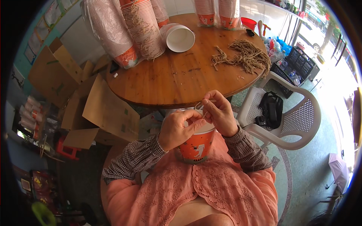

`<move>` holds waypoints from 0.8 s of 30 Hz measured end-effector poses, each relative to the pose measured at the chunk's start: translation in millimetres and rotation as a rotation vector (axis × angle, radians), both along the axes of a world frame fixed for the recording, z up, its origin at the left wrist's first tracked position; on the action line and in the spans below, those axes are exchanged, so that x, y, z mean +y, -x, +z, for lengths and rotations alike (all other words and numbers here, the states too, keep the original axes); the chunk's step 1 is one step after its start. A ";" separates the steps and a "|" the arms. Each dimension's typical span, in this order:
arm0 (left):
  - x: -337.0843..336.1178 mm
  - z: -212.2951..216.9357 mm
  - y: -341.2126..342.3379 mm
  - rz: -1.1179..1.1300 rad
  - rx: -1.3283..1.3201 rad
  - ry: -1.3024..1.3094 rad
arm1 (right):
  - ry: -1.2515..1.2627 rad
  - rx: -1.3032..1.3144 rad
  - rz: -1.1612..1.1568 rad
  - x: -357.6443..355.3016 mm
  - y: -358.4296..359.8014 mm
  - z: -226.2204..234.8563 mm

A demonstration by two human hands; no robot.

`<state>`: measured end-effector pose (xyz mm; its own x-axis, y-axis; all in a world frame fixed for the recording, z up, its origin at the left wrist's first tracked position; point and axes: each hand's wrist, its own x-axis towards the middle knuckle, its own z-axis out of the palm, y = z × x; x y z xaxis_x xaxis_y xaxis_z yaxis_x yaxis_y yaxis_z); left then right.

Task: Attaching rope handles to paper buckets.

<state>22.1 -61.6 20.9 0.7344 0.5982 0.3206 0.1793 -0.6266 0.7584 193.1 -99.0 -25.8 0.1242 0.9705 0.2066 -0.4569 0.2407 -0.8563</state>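
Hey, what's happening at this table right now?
A seated person holds an orange paper bucket in their lap. The left hand grips its rim while the right hand pinches a thin cord handle at the rim. On the round wooden table lie a pile of similar cords, one bucket on its side and wrapped stacks of buckets.

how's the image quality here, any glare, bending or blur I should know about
Head view: daylight blows out the upper right, past the white plastic chair; the round wooden table has a bowed rim from fisheye distortion, and the corners go black. The left hand, right hand and orange paper bucket are evenly lit and fairly sharp; the left edge is dim and soft.
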 end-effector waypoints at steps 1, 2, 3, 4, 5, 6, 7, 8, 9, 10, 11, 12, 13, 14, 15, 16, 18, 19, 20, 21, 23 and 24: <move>1.7 -3.8 -0.5 0.001 -0.007 0.048 | 0.012 -0.024 0.000 -0.8 0.7 0.9; 3.0 -5.4 -1.6 0.000 -0.013 0.097 | 0.010 -0.024 -0.003 -0.9 0.6 0.8; 2.7 -4.1 -1.9 -0.003 -0.013 0.095 | 0.008 -0.022 -0.003 -0.6 0.5 0.0; 2.0 -1.8 -1.7 0.001 -0.006 0.136 | 0.006 -0.021 -0.003 -0.4 0.5 -0.2; 1.4 -0.8 -0.8 0.008 0.000 0.178 | 0.006 -0.020 -0.003 -0.8 1.6 1.0; 2.6 -2.4 -0.7 0.010 0.000 0.178 | 0.005 -0.032 -0.001 -1.7 3.0 3.1; 5.0 -5.3 -0.7 -0.009 -0.048 0.050 | 0.004 -0.044 0.001 -2.2 3.9 4.4; 7.0 -6.8 -0.7 -0.028 -0.096 -0.078 | 0.004 -0.044 0.002 -1.9 3.8 4.4; 7.1 -5.7 -0.1 -0.026 -0.096 -0.077 | -0.005 -0.009 0.042 -1.5 3.3 4.2; 6.7 -3.7 1.0 -0.036 -0.099 -0.146 | -0.014 0.027 0.081 -0.9 2.8 4.0; 6.4 -2.6 1.8 -0.049 -0.101 -0.215 | -0.013 0.027 0.081 0.6 0.9 2.7; 5.9 -3.3 3.7 -0.049 -0.100 -0.214 | -0.005 0.102 0.104 3.8 -1.7 0.2; 4.5 -4.9 6.8 -0.047 -0.081 -0.201 | 0.004 0.178 0.127 7.1 -3.8 -2.0; 3.0 -6.3 10.3 -0.046 -0.062 -0.190 | 0.004 0.236 0.090 9.6 -5.0 -2.8; 1.5 -8.7 14.2 -0.047 -0.061 -0.189 | 0.040 0.310 0.073 13.3 -9.6 -6.4; 0.0 -12.3 18.4 -0.033 -0.018 -0.194 | 0.077 0.384 0.056 16.8 -16.1 -11.0; -0.7 -19.4 24.5 -0.020 0.025 -0.199 | 0.074 0.414 0.064 19.7 -21.3 -17.9; 0.3 -23.7 26.6 0.004 0.004 -0.207 | 0.098 0.501 0.113 20.4 -21.5 -23.4; 1.1 -27.4 28.5 0.032 -0.019 -0.218 | 0.122 0.586 0.166 22.5 -21.0 -28.1; 0.4 -30.6 29.8 0.035 -0.018 -0.218 | 0.114 0.624 0.194 23.6 -21.7 -32.1; -1.5 -34.9 31.7 0.029 -0.060 -0.158 | 0.094 0.647 0.209 23.2 -21.0 -36.1; -2.4 -35.1 32.0 0.027 -0.060 -0.157 | 0.074 0.671 0.221 22.5 -20.5 -36.8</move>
